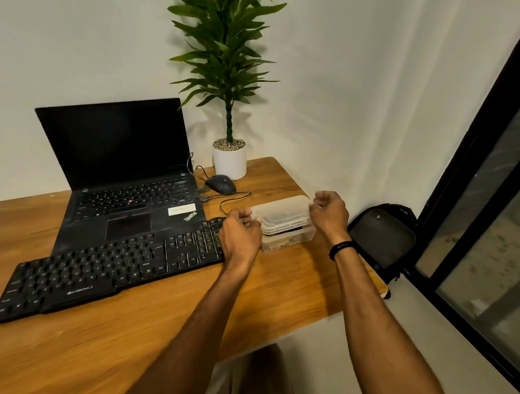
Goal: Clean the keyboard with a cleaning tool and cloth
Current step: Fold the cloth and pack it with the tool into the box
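A black external keyboard lies at an angle on the wooden desk, in front of an open black laptop. To its right stands a translucent plastic container with a lid; dark items show dimly through it. My left hand is at the container's left edge, fingers curled onto the lid's rim, and covers the keyboard's right end. My right hand pinches the lid at its far right corner. No cloth or cleaning tool lies in the open.
A black wired mouse and its cable lie behind the container. A potted plant stands at the desk's back. A black backpack sits on the floor right of the desk, by a dark-framed window.
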